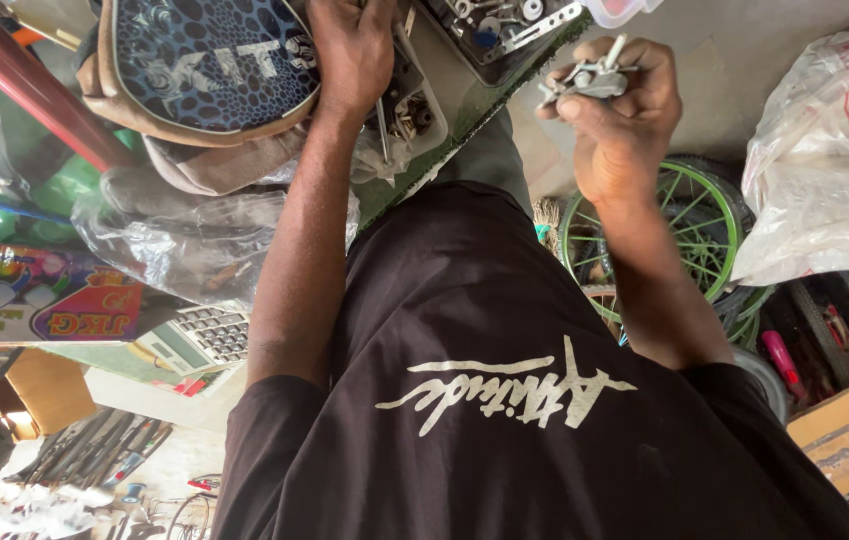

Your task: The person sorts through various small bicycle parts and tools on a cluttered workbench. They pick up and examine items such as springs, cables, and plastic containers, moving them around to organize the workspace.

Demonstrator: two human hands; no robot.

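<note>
Upper left of frame: blue-and-black patterned padded bag (209, 62) lies on the bench (469, 105). Top centre: left hand (352, 52) reaches into a white plastic tray of small metal parts (414, 105), fingers hidden, grip cannot tell. Upper right: right hand (619, 105) is closed around a small grey metal clamp piece (589, 80), above a green-rimmed spoked wheel (704, 225).

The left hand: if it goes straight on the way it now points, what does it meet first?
The left hand points toward the top of the picture, into a white tray of small metal parts. Those parts look like the first thing in its line; the fingers may already touch them, but depth is unclear.
</note>
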